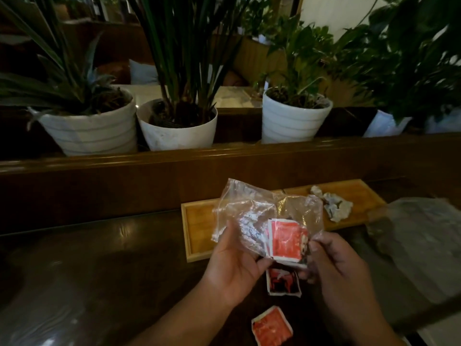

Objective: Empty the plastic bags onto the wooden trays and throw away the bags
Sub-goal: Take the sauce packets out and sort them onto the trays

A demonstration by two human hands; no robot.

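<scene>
a: nearest us there's a red sachet [272,328] lying flat on the dark table [99,270], and a second red sachet [283,283] just beyond it, partly tucked under the hands. looks to me like they slid out short of the tray.

b: and the rest?

a: still inside the clear plastic bag [252,216], a small stack of red sachets [284,239] showing through the film. the bag is held up above the near wooden tray [197,226], probably so whatever drops next lands on wood and not on the table.

b: what are the hands doing?

a: the left hand [234,265] has its fingers and thumb curled round the bag's lower left side, crumpling the plastic. the right hand [331,258] pinches the bag's right edge between thumb and fingertips. neither is slack; together they seem to be spreading or tipping the bag.

b: the other tray?

a: the far wooden tray [354,196] sits end to end with the near one, apparently touching, and already carries a heap of pale crumpled items [334,206]; too blurred to name. a grey plastic sheet [419,236] lies to the right. white plant pots [174,126] line the ledge behind.
</scene>
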